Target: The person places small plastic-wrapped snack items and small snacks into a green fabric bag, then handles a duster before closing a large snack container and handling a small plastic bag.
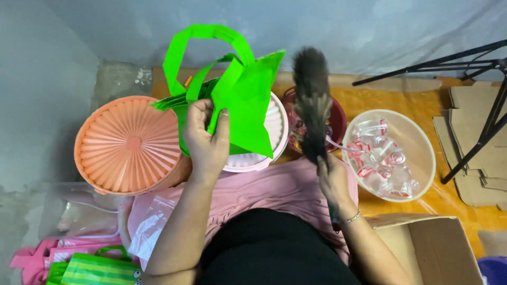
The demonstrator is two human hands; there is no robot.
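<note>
Right now your left hand (207, 138) is closed on a bright green fabric bag (240, 100), thumb and fingers pinching it near the base of its loop handles, so it hangs raised above a white ribbed lid (277, 132) and beside a round salmon-pink ribbed lid (127, 143). Your right hand (331, 179) is wrapped around the handle of a dark fluffy brush (311, 100), which looks blurred and points away from you over a dark red bowl (338, 119). Just to the right sits a clear bowl (422, 142) filled with small wrapped sweets (383, 158). An open cardboard box (422, 248) lies near your right elbow.
</note>
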